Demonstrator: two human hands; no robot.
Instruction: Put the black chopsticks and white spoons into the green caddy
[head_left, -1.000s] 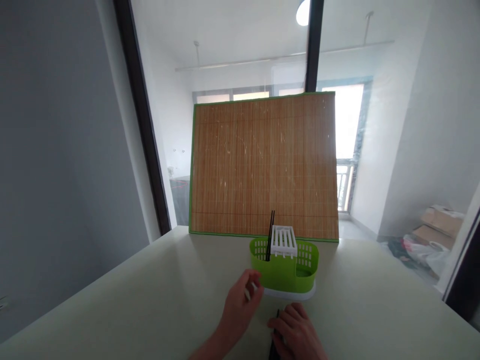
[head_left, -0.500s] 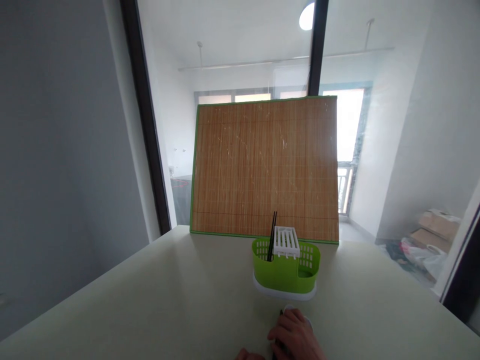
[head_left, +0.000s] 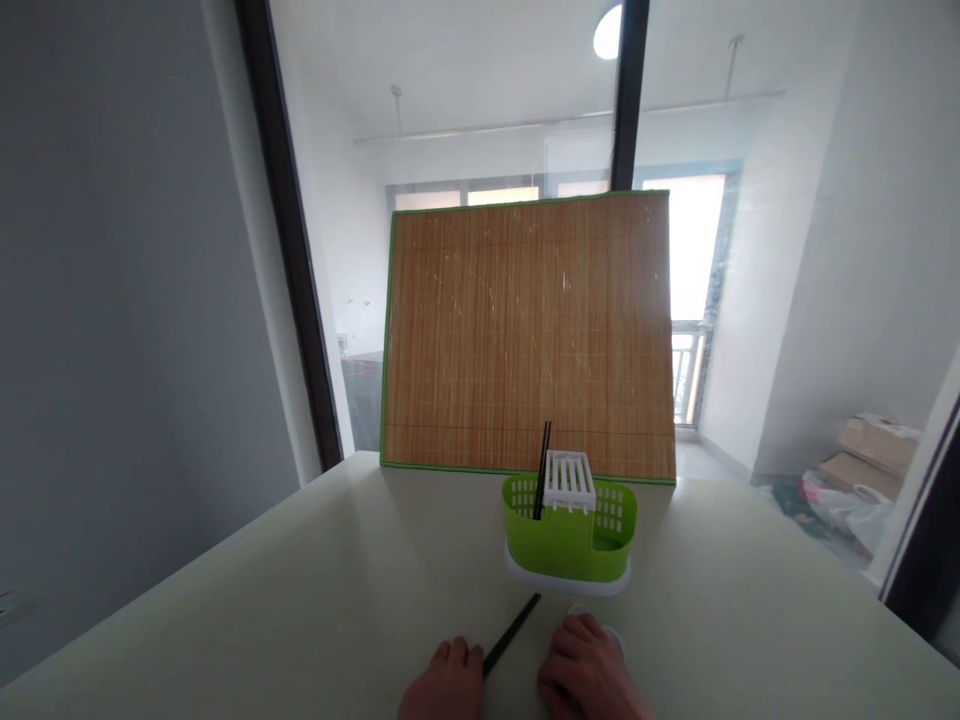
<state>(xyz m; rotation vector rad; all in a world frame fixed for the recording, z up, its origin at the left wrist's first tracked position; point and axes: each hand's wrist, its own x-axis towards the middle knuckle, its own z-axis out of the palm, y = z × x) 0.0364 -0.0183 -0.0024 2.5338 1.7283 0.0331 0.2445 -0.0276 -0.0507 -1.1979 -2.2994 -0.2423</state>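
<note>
Near the front edge of the table, my left hand (head_left: 445, 682) is closed around the lower end of black chopsticks (head_left: 513, 632), whose far ends point up and right toward the holder. My right hand (head_left: 589, 668) rests to the right with curled fingers over white round-ended things (head_left: 616, 640); only their rounded edges show, and the rest is hidden under the hand. Just beyond both hands stands a green utensil holder (head_left: 562, 550) with a white base and a white slotted rack (head_left: 570, 480). Another pair of black chopsticks (head_left: 541, 475) leans upright in its left compartment.
A bamboo mat (head_left: 529, 335) with a green border stands upright at the back of the pale table (head_left: 315, 590). Behind it are glass panels with dark frames (head_left: 296, 250). Boxes and plastic bags (head_left: 862, 480) lie on the floor at right.
My left hand has come further into view and moved left, with the chopsticks now showing in it, away from my right hand. My right hand stays over the white things.
</note>
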